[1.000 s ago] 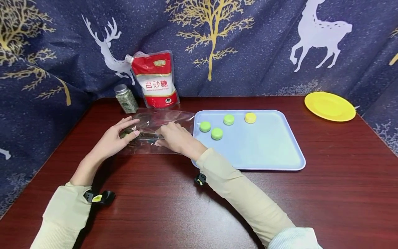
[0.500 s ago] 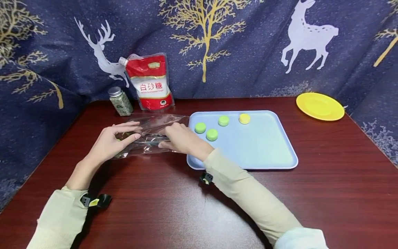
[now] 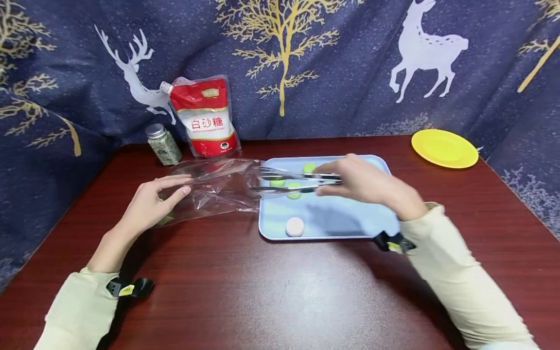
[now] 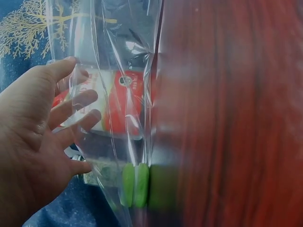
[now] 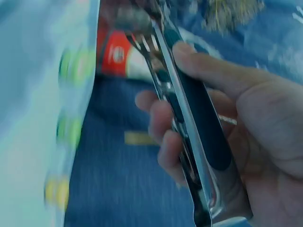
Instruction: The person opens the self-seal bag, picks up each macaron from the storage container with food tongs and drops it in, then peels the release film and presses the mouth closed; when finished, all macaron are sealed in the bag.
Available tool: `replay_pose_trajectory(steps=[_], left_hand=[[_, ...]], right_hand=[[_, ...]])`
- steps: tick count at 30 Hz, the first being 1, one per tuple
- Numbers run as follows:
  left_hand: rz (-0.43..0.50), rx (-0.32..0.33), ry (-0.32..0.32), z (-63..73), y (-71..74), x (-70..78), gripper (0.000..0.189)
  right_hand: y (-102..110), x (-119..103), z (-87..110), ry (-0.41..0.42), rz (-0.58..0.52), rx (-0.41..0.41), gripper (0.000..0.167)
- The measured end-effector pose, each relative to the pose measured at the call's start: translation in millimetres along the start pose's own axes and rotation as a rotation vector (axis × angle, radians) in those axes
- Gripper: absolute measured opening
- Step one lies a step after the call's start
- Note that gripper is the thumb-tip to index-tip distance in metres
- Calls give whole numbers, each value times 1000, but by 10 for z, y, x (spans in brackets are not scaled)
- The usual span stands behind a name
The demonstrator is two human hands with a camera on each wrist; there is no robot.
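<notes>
Our right hand grips the tongs, the 2 metal arms apart where the clear bag reaches the tray, while our left hand touches the bag, fingers loosely spread. If a tip snags the plastic, so slack a touch could let the bag slide or spill the green macaron inside.

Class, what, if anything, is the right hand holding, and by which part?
The right hand holds metal tongs by the dark grips on their handles.
</notes>
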State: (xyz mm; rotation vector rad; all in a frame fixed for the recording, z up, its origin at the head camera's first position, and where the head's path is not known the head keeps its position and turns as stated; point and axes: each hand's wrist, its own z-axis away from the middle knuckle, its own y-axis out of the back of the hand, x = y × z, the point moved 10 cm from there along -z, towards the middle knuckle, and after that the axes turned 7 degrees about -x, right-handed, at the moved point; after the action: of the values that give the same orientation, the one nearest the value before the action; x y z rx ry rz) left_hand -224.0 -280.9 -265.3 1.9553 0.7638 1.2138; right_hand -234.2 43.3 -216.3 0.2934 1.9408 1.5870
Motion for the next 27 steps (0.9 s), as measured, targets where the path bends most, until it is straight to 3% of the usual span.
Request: replay_pose_trajectory(steps=[3, 7, 12, 18, 23, 27], left_hand=[[-6, -3, 12, -1, -18, -17, 28], [-7, -9, 9, -21, -49, -23, 28], [-12, -8, -1, -31, -74, -21, 28], [-21, 2, 3, -22, -65, -5, 28], [-22, 12, -13, -15, -45, 14, 28], [-15, 19, -24, -9, -48, 20, 28]], right_hand=[[165, 264, 348, -65, 59, 15, 36], [355, 652, 758, -219, 78, 40, 40], [539, 1045, 1084, -370, 103, 93, 35], [639, 1251, 1197, -434, 168, 124, 28], [635, 1317, 1230, -442, 142, 132, 26], [583, 1408, 1246, -463, 98, 120, 33]])
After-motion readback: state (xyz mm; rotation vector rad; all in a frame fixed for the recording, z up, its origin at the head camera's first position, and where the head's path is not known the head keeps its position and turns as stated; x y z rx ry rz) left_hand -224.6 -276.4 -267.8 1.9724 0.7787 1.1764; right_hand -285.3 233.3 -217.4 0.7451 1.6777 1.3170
